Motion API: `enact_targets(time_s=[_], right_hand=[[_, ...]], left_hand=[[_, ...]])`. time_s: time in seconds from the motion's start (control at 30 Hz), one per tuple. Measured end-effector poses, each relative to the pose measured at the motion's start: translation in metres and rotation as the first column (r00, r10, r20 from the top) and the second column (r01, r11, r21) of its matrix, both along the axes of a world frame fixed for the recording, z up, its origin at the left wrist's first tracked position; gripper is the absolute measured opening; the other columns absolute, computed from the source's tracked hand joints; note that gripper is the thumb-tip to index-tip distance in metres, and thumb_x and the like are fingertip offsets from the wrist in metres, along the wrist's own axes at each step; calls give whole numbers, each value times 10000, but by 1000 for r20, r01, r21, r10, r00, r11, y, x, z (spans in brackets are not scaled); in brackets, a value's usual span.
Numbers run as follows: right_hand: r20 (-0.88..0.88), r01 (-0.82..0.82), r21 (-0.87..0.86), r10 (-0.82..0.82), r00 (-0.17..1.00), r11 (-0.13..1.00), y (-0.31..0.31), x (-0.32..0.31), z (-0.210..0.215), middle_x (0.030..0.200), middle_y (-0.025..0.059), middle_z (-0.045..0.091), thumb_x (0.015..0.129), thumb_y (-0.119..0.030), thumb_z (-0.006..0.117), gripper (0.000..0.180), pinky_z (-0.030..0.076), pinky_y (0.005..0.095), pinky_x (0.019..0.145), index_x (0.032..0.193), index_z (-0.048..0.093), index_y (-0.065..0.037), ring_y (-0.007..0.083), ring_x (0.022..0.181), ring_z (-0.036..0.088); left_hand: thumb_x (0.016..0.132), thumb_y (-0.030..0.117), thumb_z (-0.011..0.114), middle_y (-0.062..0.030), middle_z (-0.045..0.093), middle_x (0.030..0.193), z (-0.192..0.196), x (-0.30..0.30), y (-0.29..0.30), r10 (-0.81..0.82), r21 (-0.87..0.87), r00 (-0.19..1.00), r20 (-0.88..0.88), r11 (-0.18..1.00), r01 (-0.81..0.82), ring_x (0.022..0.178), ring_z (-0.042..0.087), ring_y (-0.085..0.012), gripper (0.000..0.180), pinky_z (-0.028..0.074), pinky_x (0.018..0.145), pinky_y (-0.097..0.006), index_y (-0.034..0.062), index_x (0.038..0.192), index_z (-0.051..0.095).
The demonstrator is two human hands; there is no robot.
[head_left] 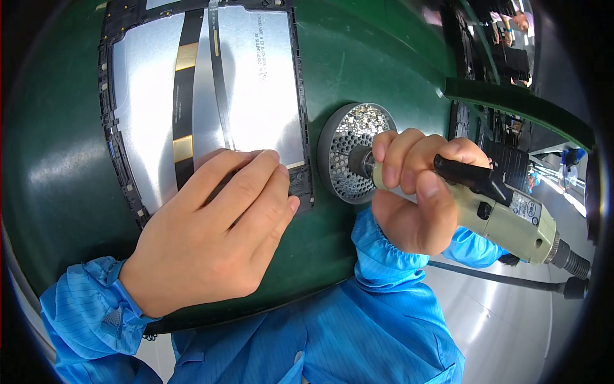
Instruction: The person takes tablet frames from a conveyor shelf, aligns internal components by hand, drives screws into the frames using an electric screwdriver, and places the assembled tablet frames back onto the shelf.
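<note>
A flat, opened tablet-like device point(147, 83) with silver panels and a black frame lies on the green work surface. Down its middle run a black ribbon cable point(185, 96) with gold patches and a thinner dark strip point(216, 64). My left hand point(217, 224) lies over the device's near edge, fingers stretched out, covering the lower ends of the cables. My right hand point(409, 173) is wrapped round a beige electric screwdriver point(495, 221) with a black lever. Its nose points left over a round grey dish point(324, 150) of small silver screws point(364, 118); the tip is hard to make out.
Green mat point(57, 192) surrounds the device. A dark cord point(499, 275) hangs from the screwdriver's rear at the right. Beyond it are a curved green edge point(518, 99) and stacked black parts point(511, 169). Another person's hand point(523, 22) shows at the far upper right.
</note>
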State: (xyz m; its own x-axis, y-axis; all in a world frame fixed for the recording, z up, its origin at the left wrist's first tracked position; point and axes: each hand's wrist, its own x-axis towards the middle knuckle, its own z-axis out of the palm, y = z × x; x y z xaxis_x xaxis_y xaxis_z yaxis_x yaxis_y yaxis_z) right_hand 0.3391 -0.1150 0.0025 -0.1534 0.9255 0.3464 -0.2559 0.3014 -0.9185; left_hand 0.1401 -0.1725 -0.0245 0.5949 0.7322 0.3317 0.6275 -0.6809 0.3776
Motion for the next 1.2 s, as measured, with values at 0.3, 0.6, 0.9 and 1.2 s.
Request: enact_targets(time_s=[0.3, 0.6, 0.9, 1.2], right_hand=[[46, 36, 70, -40, 998, 997, -5, 6, 21, 657, 66, 473, 816, -114, 573, 397, 424, 392, 622, 1187, 436, -84, 198, 583, 485], [157, -154, -17, 155, 975, 988, -44, -32, 39, 657, 28, 492, 842, -116, 591, 278, 429, 336, 603, 1075, 441, -138, 159, 602, 520], [159, -200, -39, 203, 966, 979, -46, -42, 39, 662, 28, 491, 844, -95, 586, 293, 430, 330, 585, 1092, 434, -128, 157, 585, 512], [196, -223, 1, 219, 956, 975, -46, -47, 32, 657, 31, 484, 832, -87, 596, 291, 418, 345, 571, 1068, 428, -112, 165, 563, 496]], left_hand=[[703, 61, 668, -201, 606, 1074, 4, -10, 0, -43, -48, 996, 72, 998, 46, 1071, 566, -341, 238, 457, 936, -443, -3, 932, 666], [681, 6, 683, -233, 608, 1036, -1, -15, -6, -33, -44, 966, 257, 998, 46, 1028, 587, -380, 156, 473, 909, -482, -71, 813, 650], [667, 2, 673, -238, 610, 1005, 0, -14, -8, -32, -34, 951, 307, 998, 45, 981, 601, -379, 143, 488, 887, -481, -89, 772, 638], [664, 4, 681, -239, 611, 993, -3, -13, -8, -16, -1, 945, 327, 1000, 17, 971, 602, -379, 149, 498, 873, -476, -96, 761, 629]])
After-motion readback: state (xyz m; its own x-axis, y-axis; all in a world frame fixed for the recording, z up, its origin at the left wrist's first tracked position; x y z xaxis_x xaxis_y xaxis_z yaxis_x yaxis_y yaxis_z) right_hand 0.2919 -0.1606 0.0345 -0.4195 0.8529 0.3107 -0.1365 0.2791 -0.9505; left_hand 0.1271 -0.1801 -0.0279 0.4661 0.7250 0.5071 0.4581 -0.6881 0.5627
